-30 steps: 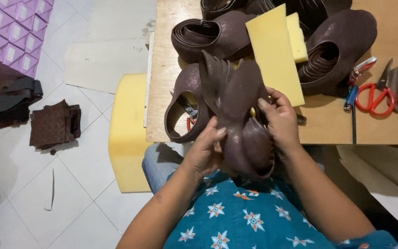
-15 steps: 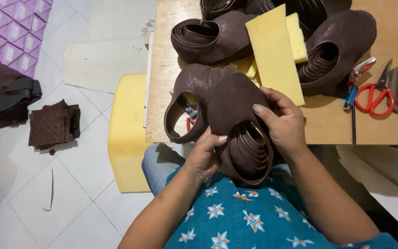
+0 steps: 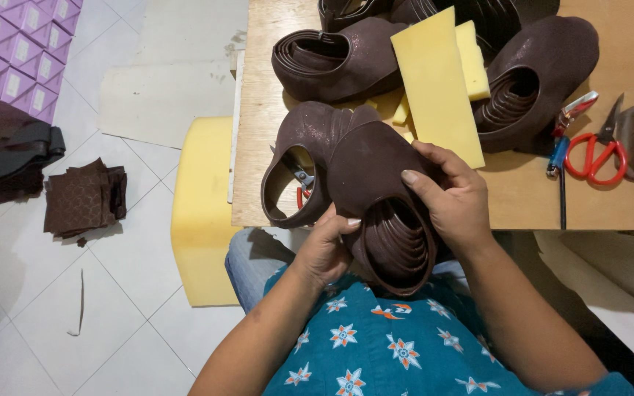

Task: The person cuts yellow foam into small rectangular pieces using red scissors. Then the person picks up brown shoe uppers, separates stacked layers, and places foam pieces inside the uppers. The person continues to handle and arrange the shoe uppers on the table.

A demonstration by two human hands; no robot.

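Beyond the yellow foam sheet, 1 dark shoe upper is cut off by the top edge; small tool inside nearer upper unclear.

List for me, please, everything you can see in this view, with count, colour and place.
Shoe upper in hand: one, dark brown, held over the near table edge.
Other shoe uppers: at least three more, dark brown, on the table; more cut off at the top and right edges.
Foam sheets: several, yellow, among the uppers.
Scissors: one pair, red handles, right side of the table.
Lighter: one, blue, left of the scissors.
Table: one, plywood top.
Foam block: one, yellow, on the floor beside the table.
Cut leather pieces: one stack, brown, on the floor.
Boxes: many, purple, top left.
Left hand: grips the upper's lower edge.
Right hand: grips the upper's right side.
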